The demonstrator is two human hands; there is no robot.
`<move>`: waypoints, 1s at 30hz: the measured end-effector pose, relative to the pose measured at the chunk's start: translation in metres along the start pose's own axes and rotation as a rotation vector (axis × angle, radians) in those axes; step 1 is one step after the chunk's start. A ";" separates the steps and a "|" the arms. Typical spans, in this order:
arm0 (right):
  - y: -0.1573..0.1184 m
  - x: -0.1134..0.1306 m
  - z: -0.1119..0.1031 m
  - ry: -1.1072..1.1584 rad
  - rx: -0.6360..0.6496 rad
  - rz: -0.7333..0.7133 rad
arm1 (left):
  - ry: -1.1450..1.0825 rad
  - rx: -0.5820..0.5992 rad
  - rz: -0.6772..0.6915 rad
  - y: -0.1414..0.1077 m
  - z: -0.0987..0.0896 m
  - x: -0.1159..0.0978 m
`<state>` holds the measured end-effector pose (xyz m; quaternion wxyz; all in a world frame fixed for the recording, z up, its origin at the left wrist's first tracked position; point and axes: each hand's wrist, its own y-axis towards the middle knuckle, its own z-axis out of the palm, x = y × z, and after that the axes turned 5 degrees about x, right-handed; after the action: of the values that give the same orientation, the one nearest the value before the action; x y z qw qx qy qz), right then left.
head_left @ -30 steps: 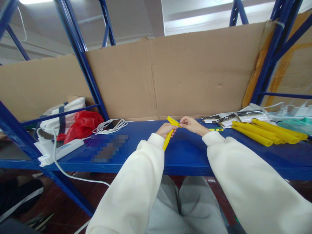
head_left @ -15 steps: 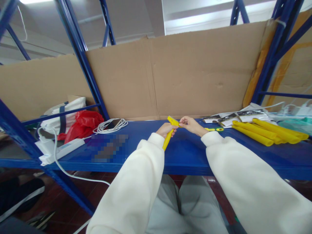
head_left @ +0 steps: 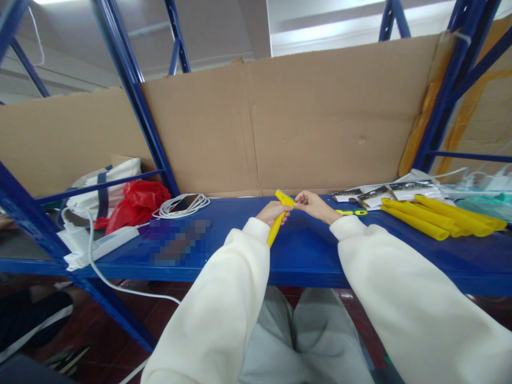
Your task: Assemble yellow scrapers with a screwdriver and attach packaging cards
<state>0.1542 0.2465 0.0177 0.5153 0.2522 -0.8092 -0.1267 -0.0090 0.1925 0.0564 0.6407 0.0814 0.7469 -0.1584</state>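
Above the middle of the blue shelf, my left hand [head_left: 272,213] is wrapped round a yellow tool [head_left: 274,230], whose handle slants down toward my left sleeve. The tool's wider head [head_left: 284,198] sticks out above that hand. My right hand [head_left: 311,205] has its fingers pinched at the right end of this head; whether a small part sits between them is too small to tell. Just right of my right hand, a yellow-green tool [head_left: 352,212] lies on the shelf.
Several yellow tubes [head_left: 420,217] and flat packets [head_left: 376,196] lie on the right. Coiled white cable [head_left: 182,207], a red bag [head_left: 144,200] and a white power strip [head_left: 104,245] are on the left. Cardboard [head_left: 320,122] stands behind; blue posts [head_left: 136,106] rise at both sides.
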 end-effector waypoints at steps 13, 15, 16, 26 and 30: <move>-0.009 0.012 -0.007 0.155 0.100 0.196 | -0.108 0.064 0.061 0.000 -0.003 0.001; -0.010 0.014 -0.008 0.184 0.093 0.215 | -0.112 0.078 0.062 0.000 -0.003 0.001; -0.010 0.014 -0.008 0.199 0.092 0.222 | -0.113 0.085 0.061 0.000 -0.003 0.000; -0.010 0.010 -0.017 0.403 0.203 0.250 | -0.093 0.156 0.030 -0.004 -0.002 -0.001; -0.013 0.008 -0.020 0.417 0.277 0.254 | -0.062 0.195 0.019 -0.003 -0.003 0.000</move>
<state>0.1730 0.2325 0.0270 0.6431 0.2373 -0.7204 0.1055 -0.0128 0.1910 0.0568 0.6541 0.1455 0.7068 -0.2267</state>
